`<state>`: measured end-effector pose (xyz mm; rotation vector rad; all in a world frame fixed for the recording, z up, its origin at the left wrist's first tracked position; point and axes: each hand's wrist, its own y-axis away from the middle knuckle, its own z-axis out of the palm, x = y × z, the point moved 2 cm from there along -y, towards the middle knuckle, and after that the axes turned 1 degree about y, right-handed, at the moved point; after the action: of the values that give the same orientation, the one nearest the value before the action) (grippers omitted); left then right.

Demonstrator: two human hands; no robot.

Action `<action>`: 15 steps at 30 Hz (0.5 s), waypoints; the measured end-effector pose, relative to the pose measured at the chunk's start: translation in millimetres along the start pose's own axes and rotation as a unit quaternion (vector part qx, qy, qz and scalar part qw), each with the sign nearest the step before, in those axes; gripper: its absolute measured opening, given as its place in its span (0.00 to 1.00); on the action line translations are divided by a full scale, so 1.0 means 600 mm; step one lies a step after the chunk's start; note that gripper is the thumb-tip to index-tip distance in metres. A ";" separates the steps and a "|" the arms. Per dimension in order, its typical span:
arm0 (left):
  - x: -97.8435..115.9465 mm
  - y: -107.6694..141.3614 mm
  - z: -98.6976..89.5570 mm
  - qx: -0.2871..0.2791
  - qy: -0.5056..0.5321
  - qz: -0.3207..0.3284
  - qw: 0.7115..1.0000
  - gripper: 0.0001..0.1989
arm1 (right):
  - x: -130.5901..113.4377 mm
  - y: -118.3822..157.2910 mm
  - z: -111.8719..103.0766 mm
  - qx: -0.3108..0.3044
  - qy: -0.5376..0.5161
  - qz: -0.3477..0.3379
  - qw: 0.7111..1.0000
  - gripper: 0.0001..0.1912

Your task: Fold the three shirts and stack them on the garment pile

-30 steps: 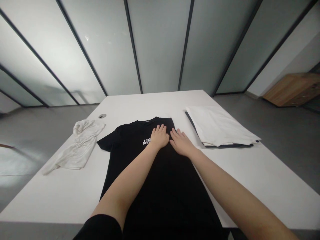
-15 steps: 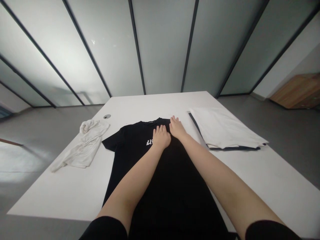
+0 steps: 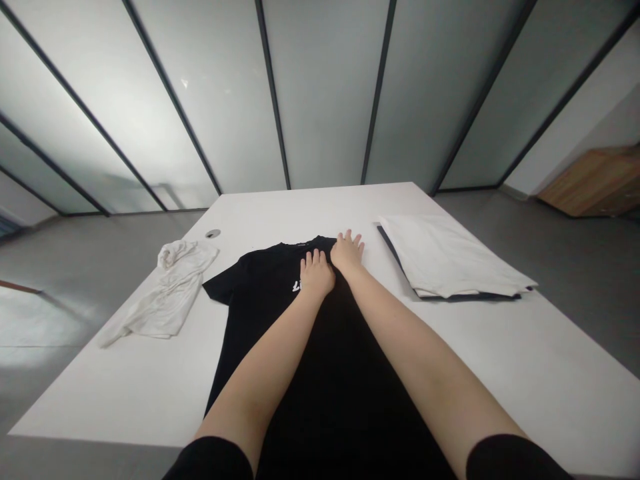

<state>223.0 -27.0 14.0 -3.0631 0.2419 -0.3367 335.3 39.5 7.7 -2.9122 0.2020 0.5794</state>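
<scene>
A black T-shirt [image 3: 260, 293] lies spread on the white table [image 3: 280, 212], collar toward the far side and one sleeve reaching left. My left hand [image 3: 317, 273] rests flat on its chest, fingers apart, partly covering a white print [image 3: 297, 287]. Beside it, my right hand [image 3: 349, 251] lies on the shirt near the collar and shoulder, with its fingers spread. Neither hand grips the cloth. My forearms hide much of the shirt's right side, and its lower part merges with my own black clothing.
A crumpled white garment [image 3: 173, 293] lies at the table's left. On the right sits a folded stack with white cloth [image 3: 450, 257] over dark cloth. A round cable hole [image 3: 213, 233] is near the left edge. Frosted glass panels [image 3: 325, 93] stand behind the table.
My right hand has shifted slightly left, closer to my left hand, with its fingers spread wider. My left hand has slid a little left over the print.
</scene>
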 end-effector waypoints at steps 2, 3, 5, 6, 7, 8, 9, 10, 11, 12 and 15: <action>0.000 0.001 -0.002 -0.007 0.003 -0.004 1.000 0.33 | -0.012 0.009 0.005 0.040 -0.033 0.006 0.999 0.32; -0.001 0.001 -0.003 -0.014 0.003 -0.004 1.000 0.33 | -0.016 0.014 0.007 0.044 -0.040 0.006 0.998 0.31; -0.001 0.002 -0.004 -0.023 0.003 -0.005 1.000 0.34 | -0.020 0.023 0.009 0.032 -0.042 -0.005 0.999 0.31; -0.001 0.002 -0.004 -0.024 0.003 -0.007 1.000 0.34 | -0.020 0.027 0.008 0.024 -0.040 -0.013 0.999 0.32; -0.001 0.002 -0.003 -0.024 0.004 -0.010 1.000 0.34 | -0.020 0.030 0.006 0.016 -0.039 -0.023 0.999 0.32; -0.001 0.002 -0.003 -0.024 0.005 -0.013 1.000 0.34 | -0.019 0.033 0.003 0.007 -0.038 -0.033 0.999 0.32; 0.000 0.003 -0.002 -0.024 0.005 -0.015 1.000 0.34 | -0.018 0.035 0.001 -0.002 -0.036 -0.042 0.998 0.32; 0.001 0.003 -0.001 -0.026 0.005 -0.018 1.000 0.35 | -0.016 0.038 -0.002 -0.010 -0.034 -0.052 0.998 0.31; 0.003 0.003 0.000 -0.027 0.004 -0.019 0.999 0.35 | -0.014 0.040 -0.005 -0.016 -0.032 -0.059 0.998 0.31; 0.006 0.004 0.000 -0.028 0.002 -0.020 0.999 0.35 | -0.011 0.043 -0.007 -0.022 -0.029 -0.062 0.997 0.31; 0.021 0.008 0.003 -0.033 -0.002 -0.014 0.999 0.35 | 0.005 0.051 -0.014 -0.029 -0.017 -0.058 0.998 0.31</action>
<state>235.0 -34.0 14.6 -3.1338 0.2132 -0.3293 336.1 7.6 10.3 -2.9438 0.0127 0.6248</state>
